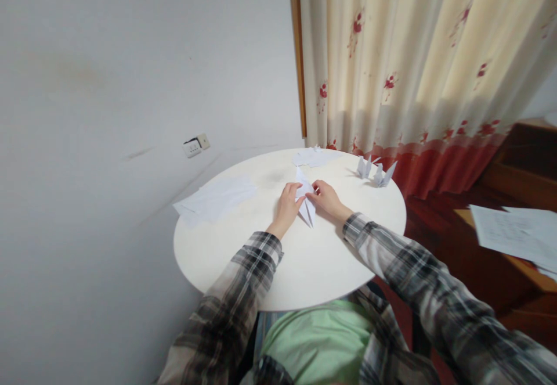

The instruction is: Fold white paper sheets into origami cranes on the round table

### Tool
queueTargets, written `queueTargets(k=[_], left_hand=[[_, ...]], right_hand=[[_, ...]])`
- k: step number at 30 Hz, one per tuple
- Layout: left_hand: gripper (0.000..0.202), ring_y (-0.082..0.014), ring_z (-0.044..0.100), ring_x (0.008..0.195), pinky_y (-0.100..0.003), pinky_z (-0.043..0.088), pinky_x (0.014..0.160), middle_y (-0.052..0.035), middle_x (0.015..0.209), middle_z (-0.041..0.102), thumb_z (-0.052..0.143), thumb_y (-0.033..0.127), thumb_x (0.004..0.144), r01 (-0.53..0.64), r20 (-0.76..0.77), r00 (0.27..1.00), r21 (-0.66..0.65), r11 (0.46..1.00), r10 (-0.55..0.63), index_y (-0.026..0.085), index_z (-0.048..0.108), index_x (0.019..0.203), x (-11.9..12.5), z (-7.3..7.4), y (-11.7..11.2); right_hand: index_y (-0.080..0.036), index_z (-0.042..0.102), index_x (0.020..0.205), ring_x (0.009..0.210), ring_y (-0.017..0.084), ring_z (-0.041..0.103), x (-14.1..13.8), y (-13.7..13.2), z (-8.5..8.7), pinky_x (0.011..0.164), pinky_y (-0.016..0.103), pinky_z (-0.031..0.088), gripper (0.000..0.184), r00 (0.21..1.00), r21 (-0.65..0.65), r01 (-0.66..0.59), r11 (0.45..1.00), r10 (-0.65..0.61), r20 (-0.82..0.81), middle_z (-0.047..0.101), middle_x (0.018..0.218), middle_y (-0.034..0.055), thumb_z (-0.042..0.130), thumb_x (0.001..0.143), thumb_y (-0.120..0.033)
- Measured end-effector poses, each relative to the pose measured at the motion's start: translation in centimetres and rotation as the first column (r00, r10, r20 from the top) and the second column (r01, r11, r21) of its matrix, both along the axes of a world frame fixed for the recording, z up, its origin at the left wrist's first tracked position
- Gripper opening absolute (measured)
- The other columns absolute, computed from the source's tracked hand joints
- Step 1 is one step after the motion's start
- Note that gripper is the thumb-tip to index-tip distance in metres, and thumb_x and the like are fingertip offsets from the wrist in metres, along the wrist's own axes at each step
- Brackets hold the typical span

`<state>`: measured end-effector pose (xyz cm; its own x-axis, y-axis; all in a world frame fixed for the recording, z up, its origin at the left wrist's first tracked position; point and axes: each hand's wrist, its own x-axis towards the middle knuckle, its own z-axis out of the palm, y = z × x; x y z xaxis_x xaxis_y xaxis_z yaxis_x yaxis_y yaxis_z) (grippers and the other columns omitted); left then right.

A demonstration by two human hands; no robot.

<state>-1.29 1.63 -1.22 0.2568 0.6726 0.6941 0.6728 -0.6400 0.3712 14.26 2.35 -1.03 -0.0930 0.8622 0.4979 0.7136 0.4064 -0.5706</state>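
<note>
A white folded paper, long and diamond-shaped with a split lower end, lies near the middle of the round white table. My left hand grips its left edge, thumb and fingers closed on the paper. From the other side, my right hand pinches the right edge near the middle, its fingers bent. The split points reach toward me, and a single point faces away. Parts of the paper's middle are covered by my fingertips.
Loose white paper sheets lie at the table's left. More paper pieces sit at the far edge. Two folded paper cranes stand at the right. A wall with a socket borders the left; a curtain hangs behind.
</note>
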Motion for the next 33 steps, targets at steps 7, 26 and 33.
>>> queueTargets(k=[7, 26, 33], left_hand=[[0.03, -0.0179, 0.049, 0.104, -0.034, 0.041, 0.092, -0.0064, 0.105, 0.051, 0.052, 0.011, 0.077, 0.009, -0.019, 1.0, -0.013, 1.0, -0.009, 0.017, 0.049, 0.106, 0.1, 0.1, -0.1], [0.028, -0.0152, 0.061, 0.085, -0.031, 0.048, 0.076, -0.0101, 0.098, 0.065, 0.056, 0.021, 0.075, 0.303, 0.586, 0.81, -0.461, 0.834, 0.03, 0.012, 0.049, 0.101, -0.1, -1.9, 2.8], [0.03, -0.017, 0.062, 0.079, -0.033, 0.048, 0.075, -0.0105, 0.092, 0.066, 0.066, 0.026, 0.065, 0.481, 0.725, 0.689, -0.429, 0.765, -0.027, 0.01, 0.057, 0.09, -0.5, -1.1, 1.6]], right_hand=[[-0.016, 0.055, 0.082, 0.071, 0.012, 0.048, -0.1, 0.1, 0.0, 0.069, 0.024, 0.037, 0.011, 0.999, 0.01, -0.035, 0.999, 0.035, 0.009, 0.055, 0.082, 0.0019, 0.055, 0.076, -0.025], [-0.017, 0.051, 0.078, 0.07, 0.012, 0.047, -0.1, 0.4, -0.1, 0.067, 0.023, 0.037, 0.004, 0.988, 0.1, -0.087, 0.991, 0.098, -0.117, 0.055, 0.077, 0.0015, 0.047, 0.077, -0.02], [-0.018, 0.046, 0.103, 0.068, 0.012, 0.051, -0.1, 0.2, -0.2, 0.064, 0.023, 0.038, 0.03, 0.977, 0.057, -0.113, 0.992, 0.121, -0.173, 0.058, 0.077, -0.0009, 0.052, 0.074, -0.019]])
